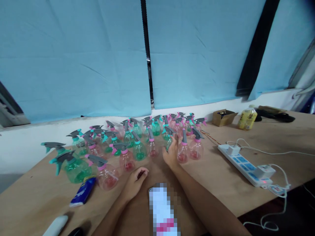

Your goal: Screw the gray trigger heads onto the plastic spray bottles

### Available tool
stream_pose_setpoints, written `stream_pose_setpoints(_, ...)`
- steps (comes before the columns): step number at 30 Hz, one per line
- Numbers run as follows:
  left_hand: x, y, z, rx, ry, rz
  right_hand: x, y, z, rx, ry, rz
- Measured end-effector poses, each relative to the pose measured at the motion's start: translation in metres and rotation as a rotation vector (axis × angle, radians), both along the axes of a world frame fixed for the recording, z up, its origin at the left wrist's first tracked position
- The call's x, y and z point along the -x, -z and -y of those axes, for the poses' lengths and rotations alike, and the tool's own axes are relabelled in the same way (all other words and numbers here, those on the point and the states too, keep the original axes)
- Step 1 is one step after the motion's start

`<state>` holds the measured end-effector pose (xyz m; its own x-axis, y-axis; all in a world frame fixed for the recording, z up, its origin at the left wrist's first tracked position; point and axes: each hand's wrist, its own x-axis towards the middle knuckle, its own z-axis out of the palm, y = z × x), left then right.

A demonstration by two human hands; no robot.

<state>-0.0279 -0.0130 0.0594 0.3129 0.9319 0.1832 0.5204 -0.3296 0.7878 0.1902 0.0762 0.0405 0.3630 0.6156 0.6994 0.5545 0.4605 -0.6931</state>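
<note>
Around a small green spray bottle (169, 143) with a grey and teal trigger head, the thumb and fingers of my right hand (171, 154) are closed. The hand partly hides the bottle, which is at the front of a crowded group. Pink spray bottles stand on both sides of it, one pink bottle (183, 153) just to the right and another (153, 149) to the left. My left hand (136, 183) rests on the table with loosely curled fingers, a gap to the thumb and nothing in it. The nearest things to it are a pink bottle (127, 161) and a leaning pink bottle (108, 178).
Several more green and pink spray bottles stand toward the wall. A blue tube (83, 192) lies at left, a phone (162, 209) between my forearms. At right are a power strip (243, 165) with white cables, a cardboard box (223, 118) and a yellow drink bottle (246, 118).
</note>
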Motion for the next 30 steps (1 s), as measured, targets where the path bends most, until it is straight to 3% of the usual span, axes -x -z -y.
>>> stream_pose_setpoints(7,0.001,0.002,-0.001,-0.002,-0.002,0.014,-0.002,0.006,-0.008,0.02,0.006,0.05)
stream_pose_setpoints(16,0.001,0.002,-0.001,-0.012,-0.003,0.01,0.01,-0.005,0.01,0.019,0.049,0.037)
stream_pose_setpoints(24,0.002,0.004,-0.001,-0.025,0.011,0.011,0.012,-0.009,0.02,0.086,0.06,0.263)
stream_pose_setpoints(30,0.002,0.006,-0.001,-0.025,0.022,0.021,0.024,-0.012,0.027,-0.006,0.017,0.136)
